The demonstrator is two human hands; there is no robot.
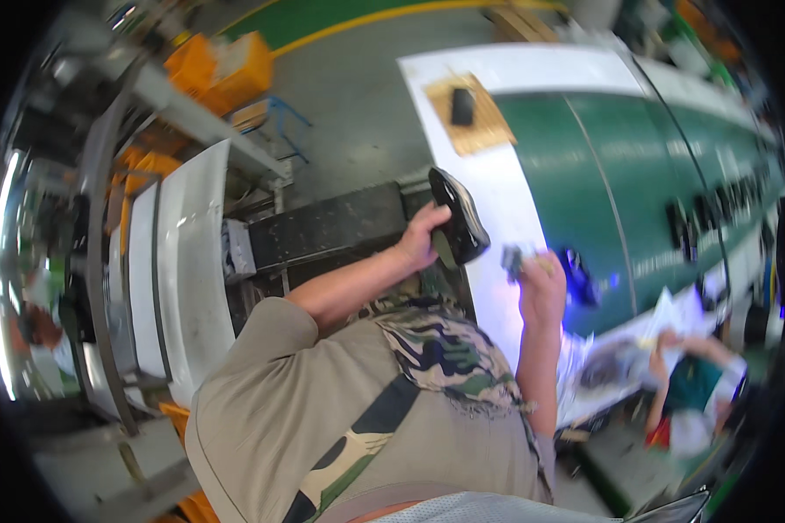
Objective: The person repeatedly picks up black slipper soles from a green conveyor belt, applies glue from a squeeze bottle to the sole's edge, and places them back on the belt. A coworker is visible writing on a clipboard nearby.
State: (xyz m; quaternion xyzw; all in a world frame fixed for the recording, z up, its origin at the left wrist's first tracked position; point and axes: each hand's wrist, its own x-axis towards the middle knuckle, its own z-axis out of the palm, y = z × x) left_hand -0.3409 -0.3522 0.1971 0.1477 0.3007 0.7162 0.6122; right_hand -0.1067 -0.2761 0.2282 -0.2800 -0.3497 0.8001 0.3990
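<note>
At the white-edged table (512, 187), the left hand (424, 232) grips a glossy black part (462, 218) and the right hand (542, 277) a blurred grey piece (513, 261), seemingly mid-handling, which calls for a steady left grip.

Part (578, 279): on the counter (506, 187), right of the right hand (542, 277)
Cardboard (494, 131): counter's far-left corner, beneath a block (462, 106)
Crates (214, 77): left of the counter

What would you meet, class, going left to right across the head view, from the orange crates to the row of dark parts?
Orange crates → held glossy black part → right hand → blue-lit dark part → row of dark parts.
</note>
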